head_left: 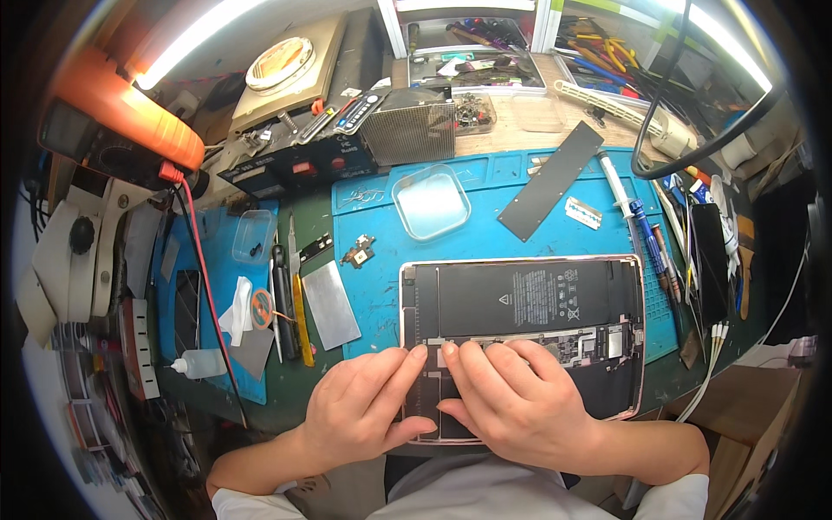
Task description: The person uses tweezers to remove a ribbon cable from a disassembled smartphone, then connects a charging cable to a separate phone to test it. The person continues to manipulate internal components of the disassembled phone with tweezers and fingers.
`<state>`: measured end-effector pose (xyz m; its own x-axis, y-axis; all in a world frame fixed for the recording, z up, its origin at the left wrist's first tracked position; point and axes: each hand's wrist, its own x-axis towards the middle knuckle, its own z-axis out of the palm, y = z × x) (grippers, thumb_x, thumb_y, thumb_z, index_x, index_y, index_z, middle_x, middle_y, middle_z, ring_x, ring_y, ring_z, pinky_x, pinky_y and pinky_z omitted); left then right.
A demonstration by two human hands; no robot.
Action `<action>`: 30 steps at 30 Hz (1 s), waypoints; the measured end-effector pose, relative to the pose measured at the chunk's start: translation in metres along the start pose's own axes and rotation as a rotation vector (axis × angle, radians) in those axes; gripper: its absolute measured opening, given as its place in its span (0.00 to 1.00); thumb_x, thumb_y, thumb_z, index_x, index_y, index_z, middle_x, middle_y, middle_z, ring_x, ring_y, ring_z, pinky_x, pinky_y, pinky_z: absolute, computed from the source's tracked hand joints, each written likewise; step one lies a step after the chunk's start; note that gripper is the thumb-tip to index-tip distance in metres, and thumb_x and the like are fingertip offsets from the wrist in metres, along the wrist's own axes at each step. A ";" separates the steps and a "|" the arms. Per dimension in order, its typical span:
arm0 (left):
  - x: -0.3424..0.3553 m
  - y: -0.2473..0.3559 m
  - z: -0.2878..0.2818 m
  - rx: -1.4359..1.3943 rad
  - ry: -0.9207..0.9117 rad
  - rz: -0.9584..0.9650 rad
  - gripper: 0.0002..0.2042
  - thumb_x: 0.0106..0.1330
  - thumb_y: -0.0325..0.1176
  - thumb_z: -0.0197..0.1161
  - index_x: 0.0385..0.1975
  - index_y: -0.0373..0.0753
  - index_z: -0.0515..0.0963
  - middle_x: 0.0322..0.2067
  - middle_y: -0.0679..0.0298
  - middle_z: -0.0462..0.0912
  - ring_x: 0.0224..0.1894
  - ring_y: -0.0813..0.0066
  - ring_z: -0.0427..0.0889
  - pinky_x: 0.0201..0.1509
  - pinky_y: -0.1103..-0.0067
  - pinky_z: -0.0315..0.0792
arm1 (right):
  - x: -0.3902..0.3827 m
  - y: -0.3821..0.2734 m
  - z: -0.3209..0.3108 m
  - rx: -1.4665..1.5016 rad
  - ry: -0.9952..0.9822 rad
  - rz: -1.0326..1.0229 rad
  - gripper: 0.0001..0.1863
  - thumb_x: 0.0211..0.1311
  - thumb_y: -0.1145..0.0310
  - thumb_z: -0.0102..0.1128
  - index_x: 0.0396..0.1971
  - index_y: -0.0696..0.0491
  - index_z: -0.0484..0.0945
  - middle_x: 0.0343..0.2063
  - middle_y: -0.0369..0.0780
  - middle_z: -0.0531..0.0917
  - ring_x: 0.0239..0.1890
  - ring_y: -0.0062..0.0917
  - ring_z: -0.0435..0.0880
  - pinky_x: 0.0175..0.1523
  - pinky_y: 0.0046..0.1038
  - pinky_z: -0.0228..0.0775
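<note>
I am looking down on a crowded repair bench covered by a blue work mat (485, 186), with tool trays along the top of the frame. In the lower middle lies the opened tablet (520, 342), screen off, its dark battery panels and the strip of circuit board bare inside the pale metal frame. My left hand (360, 412) and right hand (520, 403) sit together over its lower left part, both index fingertips pressed side by side onto the board's left end; neither hand grasps anything, the fingers are only curled and pushing down, the left thumb tucked under at the near edge. Just above the tablet, a small loose circuit part (358, 251) lies on the mat, and a clear plastic tray (431, 201) sits above that. A flat metal plate (329, 303) lies to the left, and a black strip (550, 180) and a razor blade (583, 212) toward the upper right. I judge the risk to be in the pressure: pushing too hard or off-line so close to the battery could dent a cell or tear a thin connector, and the tablet could skid toward the near edge of the bench.
</note>
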<state>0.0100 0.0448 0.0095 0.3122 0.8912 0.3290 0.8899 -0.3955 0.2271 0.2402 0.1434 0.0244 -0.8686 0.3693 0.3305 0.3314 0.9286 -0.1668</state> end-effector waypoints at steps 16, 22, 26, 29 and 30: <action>0.008 0.009 -0.006 0.085 -0.096 -0.013 0.35 0.72 0.58 0.63 0.68 0.36 0.78 0.56 0.59 0.74 0.50 0.65 0.76 0.54 0.71 0.72 | -0.008 0.000 -0.003 0.062 0.102 0.020 0.21 0.64 0.63 0.68 0.50 0.64 0.84 0.49 0.45 0.83 0.45 0.32 0.83 0.56 0.33 0.78; 0.007 0.008 -0.006 0.067 -0.098 -0.021 0.35 0.68 0.55 0.68 0.68 0.34 0.77 0.56 0.59 0.74 0.50 0.63 0.77 0.55 0.70 0.72 | -0.046 -0.017 -0.018 0.210 0.227 -0.003 0.15 0.58 0.71 0.68 0.46 0.56 0.88 0.43 0.39 0.87 0.41 0.27 0.86 0.53 0.31 0.81; 0.009 0.007 -0.006 0.040 -0.051 0.000 0.36 0.65 0.50 0.73 0.68 0.33 0.77 0.54 0.57 0.77 0.50 0.59 0.79 0.55 0.67 0.75 | -0.100 -0.032 -0.018 0.281 0.265 -0.109 0.13 0.58 0.73 0.66 0.44 0.54 0.89 0.39 0.34 0.88 0.37 0.20 0.86 0.48 0.22 0.81; 0.013 0.012 -0.008 0.012 0.019 -0.025 0.36 0.62 0.44 0.77 0.66 0.29 0.76 0.56 0.52 0.81 0.53 0.53 0.81 0.59 0.64 0.77 | -0.138 -0.043 0.006 0.347 0.201 -0.037 0.14 0.58 0.72 0.68 0.44 0.52 0.89 0.36 0.32 0.87 0.33 0.19 0.84 0.41 0.21 0.79; 0.014 0.011 -0.006 0.006 0.033 0.018 0.35 0.63 0.43 0.76 0.66 0.28 0.76 0.57 0.51 0.81 0.54 0.52 0.81 0.60 0.64 0.77 | -0.152 -0.047 0.018 0.350 0.170 -0.008 0.13 0.58 0.72 0.69 0.43 0.51 0.90 0.34 0.31 0.87 0.31 0.19 0.84 0.39 0.21 0.79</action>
<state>0.0228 0.0517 0.0220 0.3169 0.8762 0.3632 0.8865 -0.4097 0.2151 0.3496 0.0427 -0.0347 -0.7876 0.3895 0.4774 0.1533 0.8743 -0.4605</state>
